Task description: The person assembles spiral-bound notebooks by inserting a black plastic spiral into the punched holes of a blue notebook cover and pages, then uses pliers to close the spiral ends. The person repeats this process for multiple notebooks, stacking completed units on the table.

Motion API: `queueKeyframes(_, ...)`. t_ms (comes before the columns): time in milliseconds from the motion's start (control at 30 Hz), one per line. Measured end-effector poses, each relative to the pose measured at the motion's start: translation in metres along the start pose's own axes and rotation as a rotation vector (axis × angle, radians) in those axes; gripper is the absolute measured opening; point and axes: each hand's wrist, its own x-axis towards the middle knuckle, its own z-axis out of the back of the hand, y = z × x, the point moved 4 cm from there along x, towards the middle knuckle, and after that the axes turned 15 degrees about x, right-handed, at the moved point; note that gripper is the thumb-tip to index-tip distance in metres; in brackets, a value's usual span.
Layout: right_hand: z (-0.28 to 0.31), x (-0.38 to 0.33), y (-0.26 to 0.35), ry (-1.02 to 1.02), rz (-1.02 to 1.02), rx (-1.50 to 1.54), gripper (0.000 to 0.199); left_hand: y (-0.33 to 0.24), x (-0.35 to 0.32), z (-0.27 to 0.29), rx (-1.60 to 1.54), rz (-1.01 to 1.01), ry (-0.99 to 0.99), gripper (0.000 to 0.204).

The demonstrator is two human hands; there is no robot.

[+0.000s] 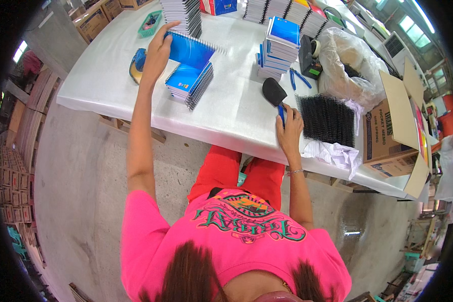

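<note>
My left hand (160,50) grips the left edge of a blue-covered notebook (192,52), held tilted with a wire spiral along its far edge. Just below it sits a short stack of blue spiral notebooks (182,79), their coils facing right. Near the front edge of the table, my right hand (290,131) is closed around the blue handle of a tool with a flat, rounded black head (274,92). Right beside that hand lies a dense bundle of black spiral coils (328,121). Blue-handled pliers (300,79) rest beyond it.
A stack of blue-covered pads (282,43) stands beyond the tool. Around it are a black tape dispenser (309,59), a clear plastic bag (345,63), crumpled white paper (332,154) and an open carton (387,133). A green basket (149,25) and tall spiral notebook stack (182,15) stand far left.
</note>
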Motion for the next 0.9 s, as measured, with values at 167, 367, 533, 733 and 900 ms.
queueKeyframes(167, 0.001, -0.001, -0.001, -0.023, -0.005, 0.024, 0.046, 0.007, 0.028, -0.052, -0.034, -0.206, 0.404, 0.043)
queueKeyframes(367, 0.003, -0.002, -0.003, -0.031, 0.0, 0.02, 0.043, 0.006, 0.008, -0.103, 0.056, -0.194, 0.821, 0.044)
queueKeyframes(533, 0.004, -0.002, 0.0, -0.027, 0.0, 0.006, 0.043, 0.011, -0.008, -0.123, 0.052, -0.208, 0.851, 0.044)
queueKeyframes(733, 0.004, -0.002, 0.0, -0.044, 0.0, -0.008, 0.04, 0.015, -0.021, -0.133, 0.083, -0.276, 0.816, 0.043)
queueKeyframes(900, 0.011, 0.002, 0.003, -0.083, -0.017, 0.165, 0.036, 0.017, -0.026, -0.136, 0.152, -0.328, 0.725, 0.043)
